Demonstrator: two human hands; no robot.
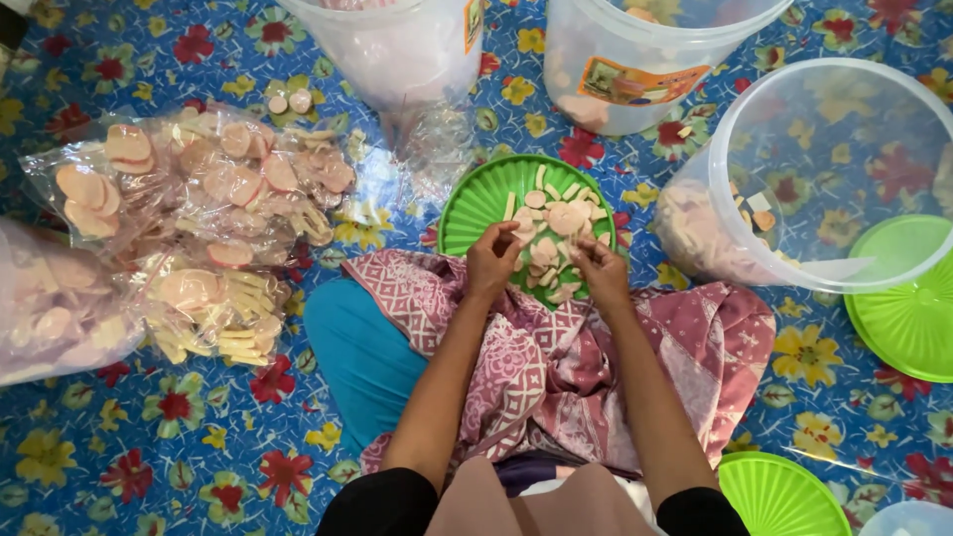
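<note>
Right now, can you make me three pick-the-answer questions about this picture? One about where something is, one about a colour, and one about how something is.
1. Where is the green plate of crackers?
A. in front of the person's knees
B. inside a bucket
C. on the heap of bags

2. What colour is the lid beside the tipped bucket?
A. red
B. green
C. white

3. How is the bucket on the right lying?
A. upright with its lid on
C. upside down
B. on its side, open

Answers:
1 A: the plate lies on the flowered mat, just past both hands, left hand and right hand.
2 B: it is bright green.
3 B: its open mouth faces the camera.
</note>
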